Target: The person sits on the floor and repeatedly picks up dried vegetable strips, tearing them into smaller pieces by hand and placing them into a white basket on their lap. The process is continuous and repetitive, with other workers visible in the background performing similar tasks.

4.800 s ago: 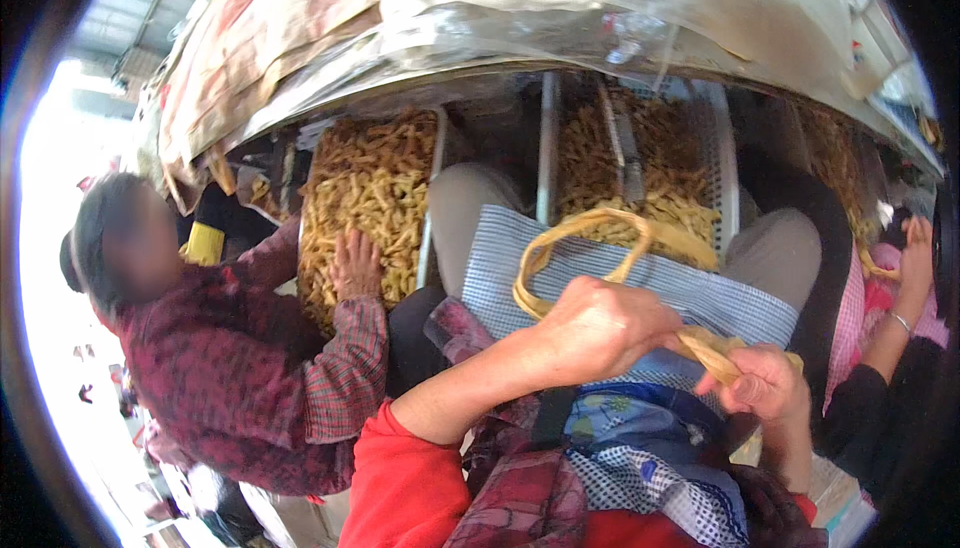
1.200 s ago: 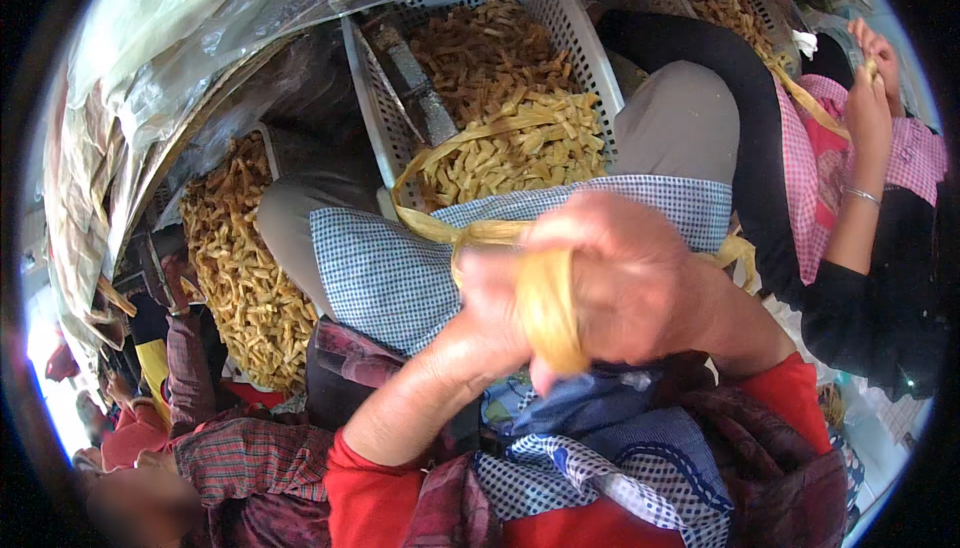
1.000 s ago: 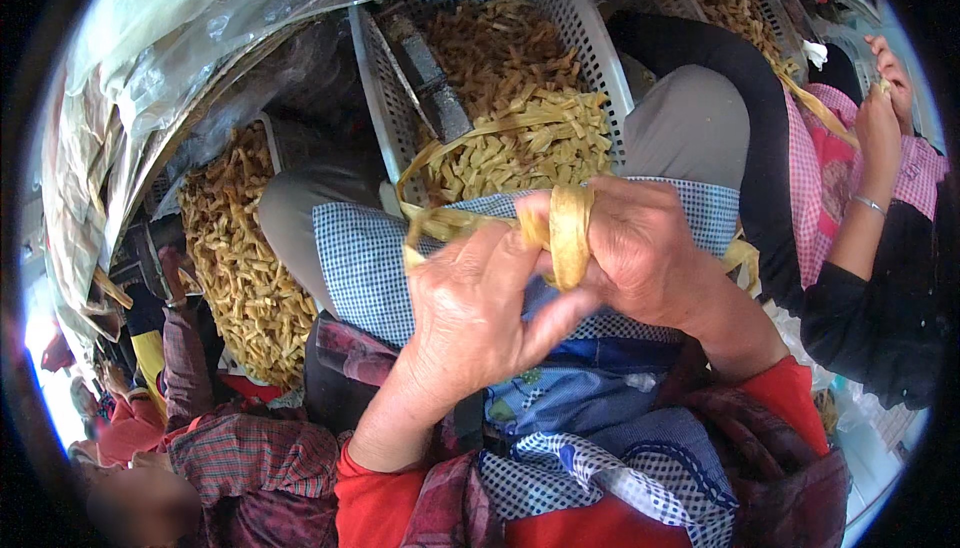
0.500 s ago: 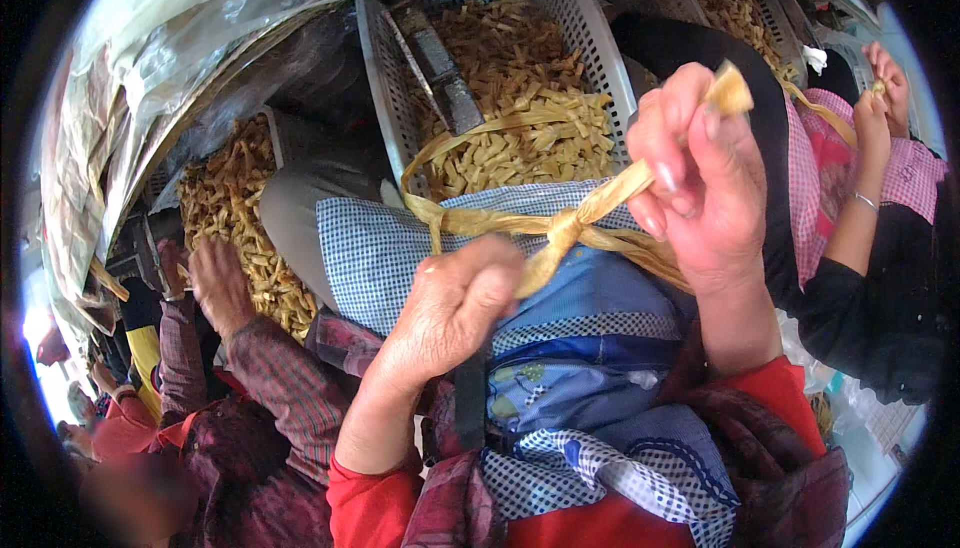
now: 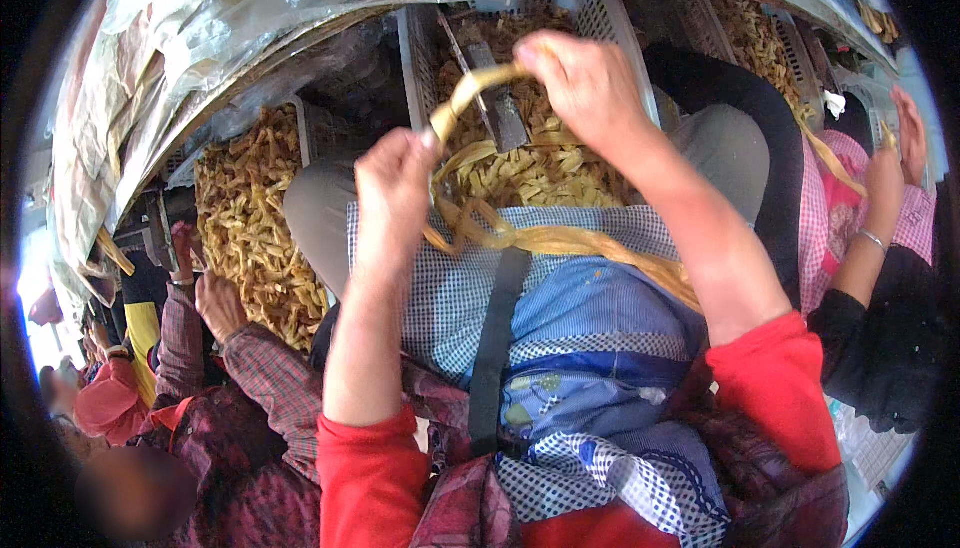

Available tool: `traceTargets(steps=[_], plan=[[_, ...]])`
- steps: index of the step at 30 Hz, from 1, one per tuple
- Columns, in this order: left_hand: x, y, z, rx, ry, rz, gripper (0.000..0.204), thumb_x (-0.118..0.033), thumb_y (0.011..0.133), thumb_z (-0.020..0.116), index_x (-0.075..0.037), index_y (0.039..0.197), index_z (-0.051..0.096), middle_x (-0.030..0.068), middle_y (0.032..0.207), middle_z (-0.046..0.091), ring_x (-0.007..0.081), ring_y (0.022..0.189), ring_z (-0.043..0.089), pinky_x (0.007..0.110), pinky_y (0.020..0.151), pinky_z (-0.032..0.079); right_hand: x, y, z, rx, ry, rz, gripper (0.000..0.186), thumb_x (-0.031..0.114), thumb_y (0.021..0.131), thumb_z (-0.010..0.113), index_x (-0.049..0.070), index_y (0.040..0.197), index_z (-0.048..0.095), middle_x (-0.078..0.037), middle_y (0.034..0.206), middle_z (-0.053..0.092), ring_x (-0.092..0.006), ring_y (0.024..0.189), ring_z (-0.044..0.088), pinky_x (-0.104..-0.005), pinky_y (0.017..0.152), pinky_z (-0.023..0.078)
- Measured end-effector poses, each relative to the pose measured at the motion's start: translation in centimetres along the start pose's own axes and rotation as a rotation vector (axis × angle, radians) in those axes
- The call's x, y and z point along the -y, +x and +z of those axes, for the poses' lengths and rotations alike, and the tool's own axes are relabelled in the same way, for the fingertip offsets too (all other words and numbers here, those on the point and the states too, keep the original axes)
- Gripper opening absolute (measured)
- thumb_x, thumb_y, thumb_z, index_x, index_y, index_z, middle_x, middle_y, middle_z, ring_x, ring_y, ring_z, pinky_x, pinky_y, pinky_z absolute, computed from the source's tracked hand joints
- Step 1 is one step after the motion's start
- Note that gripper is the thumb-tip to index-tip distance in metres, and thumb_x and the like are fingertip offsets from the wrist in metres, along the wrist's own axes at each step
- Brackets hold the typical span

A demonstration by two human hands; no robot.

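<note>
A pale yellow, pliable strip with a knot in it [image 5: 465, 95] is stretched between my two hands above the basket. My left hand [image 5: 393, 173] is closed on its lower end, and my right hand [image 5: 585, 88] pinches its upper end. Behind the strip, a flat metal blade on a holder [image 5: 505, 118] stands in the basket, partly covered. A long loose strip of the same material [image 5: 575, 240] lies over the checked apron [image 5: 420, 288] on my lap, with a loop near the basket's close side.
Short knotted pieces [image 5: 580, 183] fill the white perforated basket [image 5: 415, 58]. Another heap of pieces [image 5: 255, 228] lies to the left, by a co-worker's hands [image 5: 220, 303]. At the right, another person's hands [image 5: 890, 158] hold a strip. Plastic sheeting [image 5: 230, 8] hangs along the far side.
Both hands have moved away from my lap, up over the basket. The knotted strip has gone with them, now slanting between my hands. The long loose strip lies on the apron.
</note>
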State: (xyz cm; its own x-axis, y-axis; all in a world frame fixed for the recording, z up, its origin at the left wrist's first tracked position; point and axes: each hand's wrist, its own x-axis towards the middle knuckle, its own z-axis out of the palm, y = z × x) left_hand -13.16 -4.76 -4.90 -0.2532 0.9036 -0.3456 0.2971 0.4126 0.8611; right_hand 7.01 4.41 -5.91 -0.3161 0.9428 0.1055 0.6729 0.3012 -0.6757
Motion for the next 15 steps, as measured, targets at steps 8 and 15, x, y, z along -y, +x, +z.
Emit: traceTargets(steps=[8,15], plan=[[-1.6,-9.6,1.8,0.122,0.476,0.697,0.006,-0.010,0.075,0.069,-0.006,0.079,0.065,0.0094,0.068,0.061,0.0293,0.058,0.061,0.038,0.054,0.050,5.9,-9.4,-5.0,0.352,0.167,-0.372,0.055,0.030,0.083,0.069,0.002,0.127,0.052,-0.021,0.109,0.063,-0.0341,0.097,0.063,-0.0412,0.084,0.050],[-5.4,-12.2,0.7,0.437,0.286,0.431,0.019,-0.018,0.090,0.065,-0.003,0.080,0.059,0.0083,0.066,0.059,0.0204,0.058,0.060,0.034,0.051,0.046,0.4,-7.3,-9.0,0.241,-0.381,-0.223,0.036,0.041,0.068,0.076,0.007,0.075,0.065,-0.013,0.064,0.062,-0.0298,0.062,0.064,-0.0388,0.054,0.049]])
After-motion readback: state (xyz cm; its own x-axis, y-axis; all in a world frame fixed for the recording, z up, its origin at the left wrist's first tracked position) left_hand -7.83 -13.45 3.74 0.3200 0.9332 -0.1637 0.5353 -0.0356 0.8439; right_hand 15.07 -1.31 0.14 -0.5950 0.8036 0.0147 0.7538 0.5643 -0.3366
